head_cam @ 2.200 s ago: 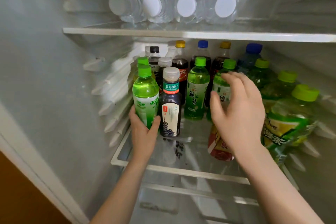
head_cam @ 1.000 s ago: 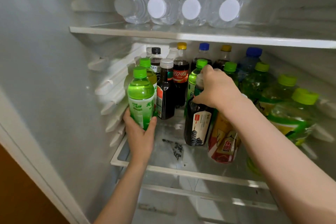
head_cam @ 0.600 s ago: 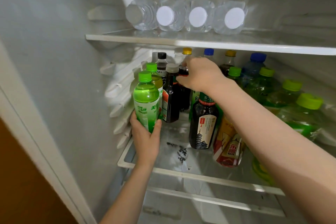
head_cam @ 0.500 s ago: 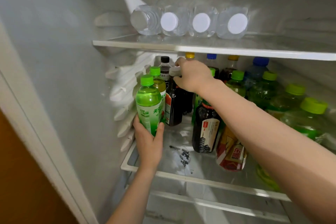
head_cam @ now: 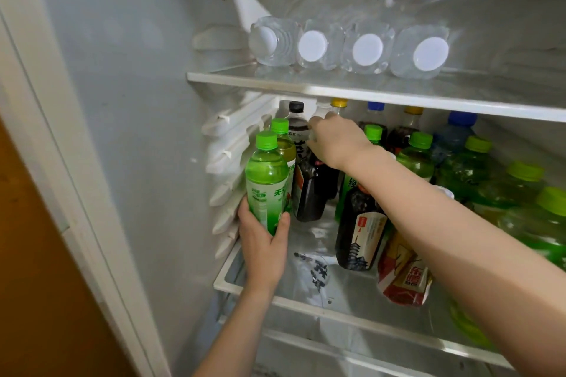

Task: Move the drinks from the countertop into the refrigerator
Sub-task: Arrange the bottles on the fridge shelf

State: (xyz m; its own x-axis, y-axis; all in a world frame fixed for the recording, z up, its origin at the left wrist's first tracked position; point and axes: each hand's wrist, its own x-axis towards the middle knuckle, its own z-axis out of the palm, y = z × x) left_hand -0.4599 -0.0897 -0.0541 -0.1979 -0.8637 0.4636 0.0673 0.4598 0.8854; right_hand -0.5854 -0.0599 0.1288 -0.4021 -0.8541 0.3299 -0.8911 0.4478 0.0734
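Inside the refrigerator, my left hand [head_cam: 263, 243] grips the lower part of a green tea bottle [head_cam: 266, 180] with a green cap, standing at the front left of the glass shelf [head_cam: 306, 300]. My right hand [head_cam: 335, 141] reaches over to the neck of a dark bottle [head_cam: 309, 193] just behind it, fingers curled round its top so the cap is hidden. A second dark bottle with a pagoda label [head_cam: 360, 232] stands under my right forearm. Beside it leans a red and yellow drink carton [head_cam: 404, 277].
Several green-capped bottles [head_cam: 459, 168] fill the right of the shelf, with cola and blue-capped bottles at the back [head_cam: 375, 110]. Water bottles [head_cam: 367, 50] lie on the upper shelf [head_cam: 337, 90]. The ribbed left wall [head_cam: 232, 144] is close to my left hand.
My right hand set the pagoda-label bottle down mid-shelf, let go, and moved back-left onto the other dark bottle's top. My left hand kept holding the green bottle.
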